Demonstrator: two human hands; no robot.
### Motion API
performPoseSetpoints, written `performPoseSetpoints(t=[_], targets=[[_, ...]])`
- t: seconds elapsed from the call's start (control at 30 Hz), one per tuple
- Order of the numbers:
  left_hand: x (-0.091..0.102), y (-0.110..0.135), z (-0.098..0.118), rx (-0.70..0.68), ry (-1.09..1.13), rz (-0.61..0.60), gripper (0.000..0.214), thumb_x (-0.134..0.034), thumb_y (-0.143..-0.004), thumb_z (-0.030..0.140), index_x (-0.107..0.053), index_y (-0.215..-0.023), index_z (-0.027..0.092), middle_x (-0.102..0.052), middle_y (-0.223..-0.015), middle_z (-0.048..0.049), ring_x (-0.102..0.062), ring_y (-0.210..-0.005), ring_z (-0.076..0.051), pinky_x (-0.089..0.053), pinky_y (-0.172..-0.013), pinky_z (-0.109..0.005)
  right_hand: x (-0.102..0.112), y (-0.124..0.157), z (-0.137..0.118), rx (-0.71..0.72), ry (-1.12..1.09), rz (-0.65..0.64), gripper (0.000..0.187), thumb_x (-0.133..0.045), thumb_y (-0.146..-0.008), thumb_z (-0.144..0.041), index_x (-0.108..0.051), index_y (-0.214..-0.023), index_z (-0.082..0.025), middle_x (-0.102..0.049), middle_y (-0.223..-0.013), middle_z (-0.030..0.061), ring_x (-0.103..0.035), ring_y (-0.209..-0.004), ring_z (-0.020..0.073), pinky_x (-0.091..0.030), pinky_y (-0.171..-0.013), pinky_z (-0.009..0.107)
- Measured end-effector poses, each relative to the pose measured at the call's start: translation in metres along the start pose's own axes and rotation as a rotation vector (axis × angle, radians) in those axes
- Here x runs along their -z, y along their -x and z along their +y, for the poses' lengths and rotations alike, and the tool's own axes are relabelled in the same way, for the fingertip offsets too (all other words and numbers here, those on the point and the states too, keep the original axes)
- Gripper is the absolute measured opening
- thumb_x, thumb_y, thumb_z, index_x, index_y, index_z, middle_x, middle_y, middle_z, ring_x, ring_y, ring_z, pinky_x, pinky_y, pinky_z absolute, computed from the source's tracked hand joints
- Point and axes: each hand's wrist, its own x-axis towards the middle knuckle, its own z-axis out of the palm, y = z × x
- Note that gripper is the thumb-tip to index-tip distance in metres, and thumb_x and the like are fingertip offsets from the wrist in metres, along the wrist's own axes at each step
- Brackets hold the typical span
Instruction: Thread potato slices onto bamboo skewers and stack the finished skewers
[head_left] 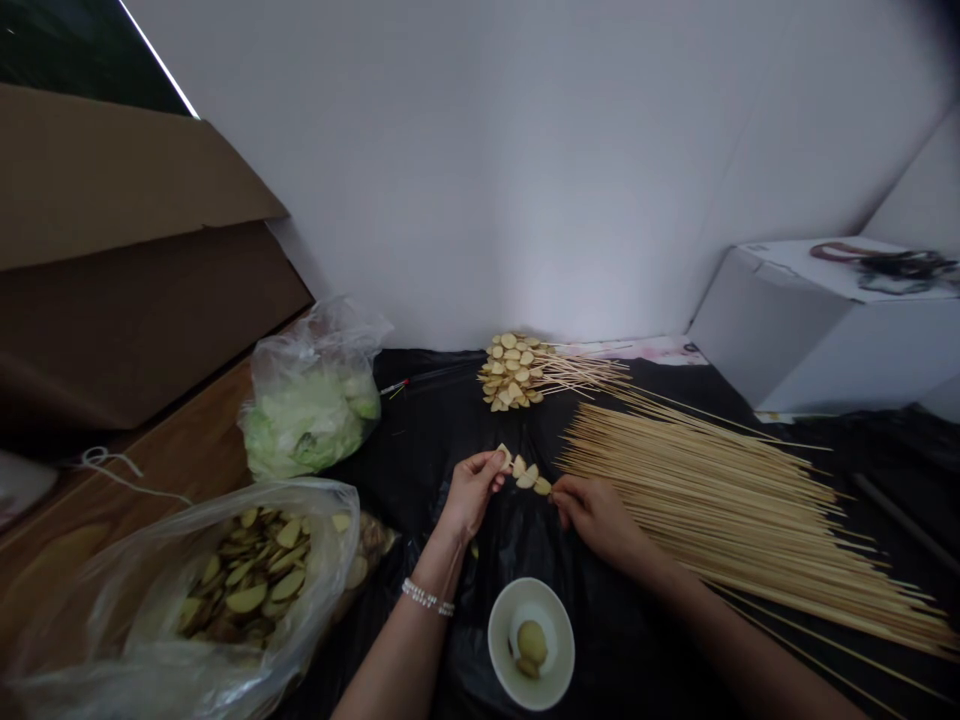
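My left hand (477, 488) pinches a pale potato slice (505, 457) at one end of a skewer. Several more potato slices (529, 477) are threaded on that skewer, between my two hands. My right hand (596, 510) is closed on the skewer just beyond the last slice; most of the stick is hidden by the hand and forearm. Below my hands stands a white bowl (568, 640) with a few potato slices (532, 642) in it. Farther back lies a pile of finished-looking potato skewers (514, 370), their bare sticks pointing right.
Many bare bamboo skewers (735, 520) lie spread at right on black plastic sheeting (420, 420). An open plastic bag (330, 580) of potato slices sits front left, with a bag of leafy greens (307, 420) behind it. A cardboard box (135, 300) and a white box (795, 330) flank the white wall.
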Motion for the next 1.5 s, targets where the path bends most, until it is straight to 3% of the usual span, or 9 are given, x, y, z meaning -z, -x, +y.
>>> performPoseSetpoints(t=[0.17,0.33,0.53,0.63,0.73,0.83,0.9,1.1,1.5], targets=[[0.0,0.0,0.0,-0.02,-0.037,-0.004,0.031,-0.078,-0.06,0.04,-0.069,-0.069,0.011,-0.063,-0.061,-0.0028,-0.044,-0.048,-0.005,-0.031,-0.046,-0.019,-0.001,-0.001,0.001,-0.048,-0.124,-0.085,0.025,-0.04,-0.086,-0.025,-0.059,-0.072,-0.018,-0.058,-0.052,-0.0025,-0.052,-0.05,0.0119,-0.036,-0.051,0.022],[0.001,-0.001,-0.001,-0.051,-0.067,-0.012,0.031,-0.075,-0.063,0.042,-0.069,-0.069,0.012,-0.064,-0.062,-0.0033,-0.044,-0.048,-0.006,-0.031,-0.047,-0.02,-0.006,0.005,0.0,0.101,0.275,0.155,0.027,-0.037,-0.089,-0.02,-0.057,-0.071,-0.018,-0.062,-0.068,0.003,-0.055,-0.064,0.0147,-0.036,-0.062,0.025],[0.0,-0.001,-0.004,-0.056,-0.079,-0.001,0.03,-0.075,-0.063,0.041,-0.07,-0.069,0.013,-0.064,-0.061,-0.0022,-0.043,-0.047,-0.005,-0.031,-0.046,-0.019,-0.01,0.008,0.006,0.178,0.562,0.128,0.026,-0.033,-0.088,-0.01,-0.058,-0.083,-0.017,-0.062,-0.076,0.006,-0.055,-0.069,0.0162,-0.034,-0.064,0.026],[0.001,-0.002,-0.004,-0.102,-0.097,0.026,0.027,-0.074,-0.065,0.04,-0.071,-0.071,0.013,-0.064,-0.063,-0.0016,-0.045,-0.049,-0.005,-0.034,-0.049,-0.019,-0.007,0.005,0.005,0.16,0.41,0.148,0.026,-0.035,-0.09,-0.015,-0.057,-0.078,-0.018,-0.062,-0.073,0.0043,-0.055,-0.067,0.015,-0.035,-0.063,0.025],[0.0,0.0,0.0,-0.114,-0.059,0.056,0.029,-0.075,-0.065,0.039,-0.073,-0.08,0.014,-0.07,-0.08,-0.0055,-0.055,-0.062,-0.009,-0.041,-0.058,-0.02,-0.003,0.002,0.001,0.137,0.187,0.149,0.026,-0.039,-0.09,-0.022,-0.057,-0.072,-0.019,-0.06,-0.065,0.0009,-0.054,-0.061,0.0134,-0.036,-0.061,0.023],[-0.002,0.004,0.005,-0.091,0.019,-0.016,0.035,-0.072,-0.068,0.041,-0.073,-0.092,0.015,-0.069,-0.102,-0.0106,-0.061,-0.086,-0.018,-0.047,-0.072,-0.026,0.0,0.001,-0.003,0.108,0.061,0.126,0.024,-0.042,-0.088,-0.024,-0.058,-0.07,-0.02,-0.058,-0.059,-0.001,-0.054,-0.058,0.0132,-0.037,-0.059,0.023],[-0.003,0.006,0.008,-0.069,0.042,-0.089,0.039,-0.07,-0.071,0.043,-0.071,-0.098,0.015,-0.068,-0.102,-0.0123,-0.061,-0.091,-0.02,-0.047,-0.078,-0.029,0.0,0.001,-0.005,0.093,0.011,0.115,0.024,-0.043,-0.087,-0.025,-0.059,-0.071,-0.02,-0.058,-0.058,-0.0015,-0.054,-0.058,0.0131,-0.037,-0.058,0.023],[-0.003,0.006,0.005,-0.026,-0.006,-0.076,0.037,-0.078,-0.061,0.038,-0.073,-0.086,0.011,-0.067,-0.07,-0.0055,-0.058,-0.062,-0.011,-0.045,-0.062,-0.023,-0.003,0.001,-0.004,0.08,0.011,0.119,0.024,-0.044,-0.087,-0.027,-0.06,-0.07,-0.02,-0.059,-0.058,-0.0014,-0.054,-0.057,0.0134,-0.038,-0.057,0.023],[-0.007,0.007,0.002,-0.006,0.066,-0.064,0.027,-0.08,-0.06,0.032,-0.072,-0.075,0.011,-0.067,-0.069,-0.0042,-0.054,-0.057,-0.008,-0.043,-0.058,-0.02,-0.005,0.002,-0.004,0.14,0.166,0.167,0.025,-0.041,-0.088,-0.021,-0.061,-0.073,-0.019,-0.063,-0.065,0.0014,-0.054,-0.059,0.0133,-0.036,-0.059,0.024]])
